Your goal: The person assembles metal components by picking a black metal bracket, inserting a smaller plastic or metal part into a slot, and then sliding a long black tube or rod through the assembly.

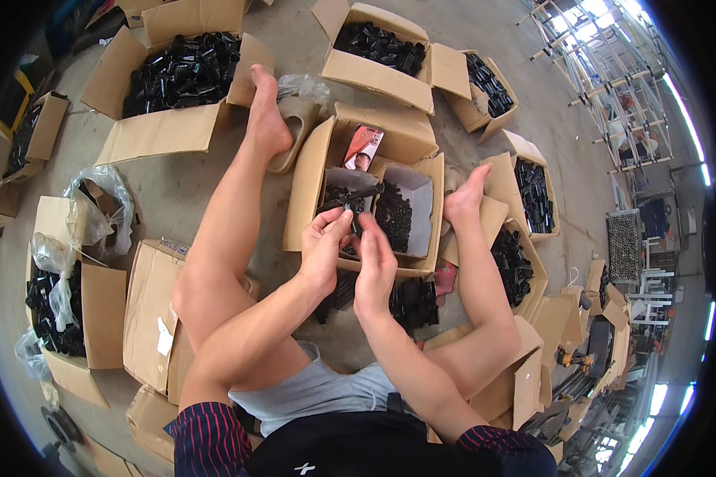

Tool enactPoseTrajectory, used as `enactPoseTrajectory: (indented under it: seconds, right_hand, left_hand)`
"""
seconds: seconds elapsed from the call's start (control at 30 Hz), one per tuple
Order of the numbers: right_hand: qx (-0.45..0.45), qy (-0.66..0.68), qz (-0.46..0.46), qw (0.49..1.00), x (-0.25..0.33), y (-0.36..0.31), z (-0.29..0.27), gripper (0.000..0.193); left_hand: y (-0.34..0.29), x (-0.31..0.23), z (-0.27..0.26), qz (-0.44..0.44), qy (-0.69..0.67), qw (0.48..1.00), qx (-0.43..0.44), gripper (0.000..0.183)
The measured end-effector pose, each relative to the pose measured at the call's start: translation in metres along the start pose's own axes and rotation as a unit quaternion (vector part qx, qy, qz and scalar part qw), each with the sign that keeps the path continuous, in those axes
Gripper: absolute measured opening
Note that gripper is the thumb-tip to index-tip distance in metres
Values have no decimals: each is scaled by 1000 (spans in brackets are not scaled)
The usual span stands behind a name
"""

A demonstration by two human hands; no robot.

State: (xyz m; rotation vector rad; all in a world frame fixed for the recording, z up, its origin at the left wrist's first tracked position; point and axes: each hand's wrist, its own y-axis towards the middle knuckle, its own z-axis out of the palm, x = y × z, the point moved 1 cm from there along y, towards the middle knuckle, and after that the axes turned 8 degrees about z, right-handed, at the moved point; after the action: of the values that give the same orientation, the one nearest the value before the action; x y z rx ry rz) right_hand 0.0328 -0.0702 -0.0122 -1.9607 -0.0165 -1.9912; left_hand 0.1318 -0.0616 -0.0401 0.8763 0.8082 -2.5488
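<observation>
Both my hands meet over an open cardboard box (300,199) between my legs. My left hand (324,248) pinches a black plastic part (364,194), whose dark tube-like end sticks out to the upper right. My right hand (376,266) closes on the same part from below; its fingertips partly hide it. Inside the box stand two grey-lined compartments. The right one holds many small black pieces (394,220); the left one, also with black pieces, is partly covered by the part and my hands. A red and white printed card (363,148) leans at the box's far side.
Cardboard boxes of black plastic parts (184,73) surround me on the floor. Bundled black parts (413,302) lie just before my lap. Clear plastic bags (103,208) hang at the left. A slipper (293,133) lies by my left foot, and a metal rack (612,87) stands far right.
</observation>
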Motion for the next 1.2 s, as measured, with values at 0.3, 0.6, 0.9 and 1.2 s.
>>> enactPoseTrajectory:
  seconds: [0.3, 0.6, 0.9, 1.2]
  right_hand:
    - [19, 66, 60, 996, -3, 6, -6, 59]
    - [13, 85, 71, 994, 8, 6, -10, 60]
    - [-53, -33, 27, 998, 18, 1, -33, 54]
    - [-6, -14, -45, 999, 37, 35, -66, 23]
  left_hand:
    - [3, 4, -3, -4, 9, 1000, 6, 28]
    - [4, 8, -2, -7, 14, 1000, 9, 28]
    - [-3, 1, 1, 23, 94, 995, 8, 27]
    - [-6, 8, 9, 3, 57, 988, 146, 19]
